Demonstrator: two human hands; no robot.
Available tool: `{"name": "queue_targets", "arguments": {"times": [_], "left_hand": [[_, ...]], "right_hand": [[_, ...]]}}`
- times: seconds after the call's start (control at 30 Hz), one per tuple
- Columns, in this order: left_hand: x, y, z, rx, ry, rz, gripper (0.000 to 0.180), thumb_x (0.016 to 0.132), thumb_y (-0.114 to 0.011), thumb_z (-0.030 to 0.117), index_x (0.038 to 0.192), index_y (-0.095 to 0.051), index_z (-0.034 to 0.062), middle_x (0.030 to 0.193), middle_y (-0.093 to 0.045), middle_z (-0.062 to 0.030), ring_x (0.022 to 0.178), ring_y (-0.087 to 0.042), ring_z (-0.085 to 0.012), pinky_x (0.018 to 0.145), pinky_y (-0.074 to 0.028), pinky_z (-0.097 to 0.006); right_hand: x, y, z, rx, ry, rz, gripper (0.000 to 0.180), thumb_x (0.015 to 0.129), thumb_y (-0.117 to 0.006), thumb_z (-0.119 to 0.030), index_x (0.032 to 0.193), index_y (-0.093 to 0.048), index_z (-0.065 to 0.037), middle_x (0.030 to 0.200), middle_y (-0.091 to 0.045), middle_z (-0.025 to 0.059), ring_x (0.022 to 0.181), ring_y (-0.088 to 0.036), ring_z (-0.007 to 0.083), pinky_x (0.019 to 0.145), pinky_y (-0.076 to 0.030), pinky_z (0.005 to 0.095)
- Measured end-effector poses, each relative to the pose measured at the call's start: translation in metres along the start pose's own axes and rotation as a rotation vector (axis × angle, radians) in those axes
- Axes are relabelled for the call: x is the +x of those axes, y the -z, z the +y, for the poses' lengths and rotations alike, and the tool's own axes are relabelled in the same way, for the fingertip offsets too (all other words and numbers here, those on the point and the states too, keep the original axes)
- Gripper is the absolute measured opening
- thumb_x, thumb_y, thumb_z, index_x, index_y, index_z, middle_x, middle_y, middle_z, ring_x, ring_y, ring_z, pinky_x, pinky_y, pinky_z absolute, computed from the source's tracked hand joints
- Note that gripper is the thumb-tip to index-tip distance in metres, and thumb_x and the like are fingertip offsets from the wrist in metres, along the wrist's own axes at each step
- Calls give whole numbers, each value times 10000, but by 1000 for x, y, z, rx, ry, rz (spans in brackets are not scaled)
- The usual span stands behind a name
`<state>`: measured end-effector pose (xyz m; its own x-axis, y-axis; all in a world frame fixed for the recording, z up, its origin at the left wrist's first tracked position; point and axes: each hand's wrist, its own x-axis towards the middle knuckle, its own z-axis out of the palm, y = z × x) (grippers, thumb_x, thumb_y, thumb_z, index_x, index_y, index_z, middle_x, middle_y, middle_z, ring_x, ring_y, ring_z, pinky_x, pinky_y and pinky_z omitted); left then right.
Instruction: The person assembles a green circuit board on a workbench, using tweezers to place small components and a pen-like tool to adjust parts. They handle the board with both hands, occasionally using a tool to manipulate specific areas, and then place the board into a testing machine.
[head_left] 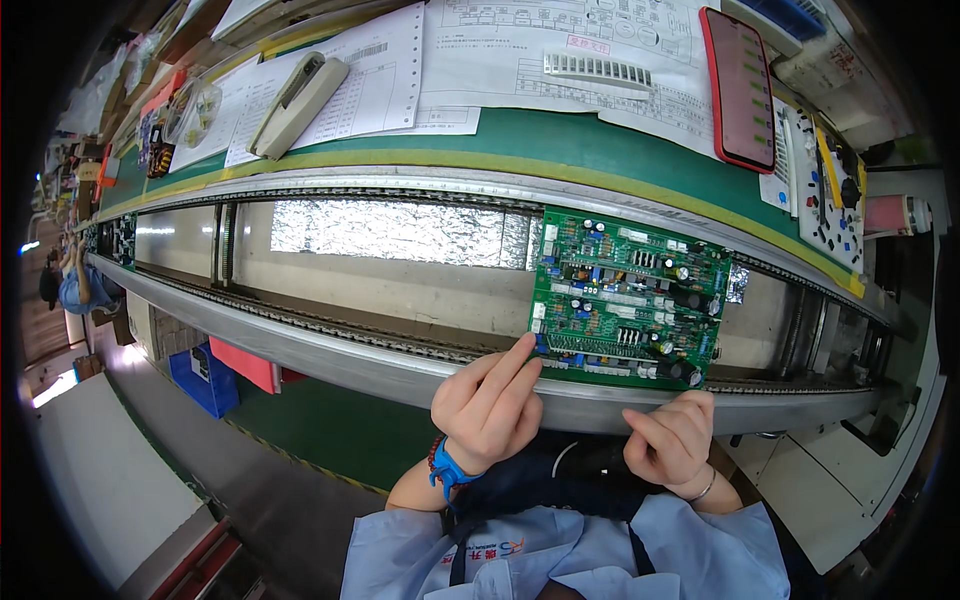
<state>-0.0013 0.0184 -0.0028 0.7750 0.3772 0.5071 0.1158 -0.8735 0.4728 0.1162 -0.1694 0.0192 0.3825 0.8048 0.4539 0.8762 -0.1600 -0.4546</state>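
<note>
A green circuit board (628,302), crowded with white connectors, dark capacitors and other small parts, lies across the two rails of the conveyor. My left hand (490,405) is closed at its near left corner, the longer fingers reaching to the board's edge; the thumb is hidden. At the near right corner, my right hand (675,440) is curled with its fingertips against the board's edge. The board's near edge overlaps the front rail (400,368).
Beyond the conveyor, papers (480,60) cover a green bench with a beige stapler-like tool (298,105), a red-framed phone (738,90) and a tray of small parts (828,190). A blue bin (203,380) stands below at left. Another person (85,290) sits far left.
</note>
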Motion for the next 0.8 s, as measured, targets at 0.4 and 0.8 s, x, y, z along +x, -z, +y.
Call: {"name": "queue_targets", "arguments": {"times": [0.4, 0.8], "left_hand": [[2, 1, 5, -5, 39, -5, 282, 611, -564, -46, 873, -654, 9, 988, -691, -129, 716, -618, -229, 639, -498, -297], [2, 0, 7, 10, 45, -13, 260, 658, -550, -85, 888, -630, 8, 990, -689, -136, 757, -621, -245, 691, -499, -308]], "right_hand": [[0, -2, 0, -6, 11, 39, 241, 660, -607, -72, 881, -704, -82, 677, -528, -36, 586, -495, 129, 654, -403, 286], [0, -4, 2, 10, 20, 86, 279, 619, -630, -67, 888, -704, -80, 661, -527, -42, 558, -489, 121, 610, -387, 267]]}}
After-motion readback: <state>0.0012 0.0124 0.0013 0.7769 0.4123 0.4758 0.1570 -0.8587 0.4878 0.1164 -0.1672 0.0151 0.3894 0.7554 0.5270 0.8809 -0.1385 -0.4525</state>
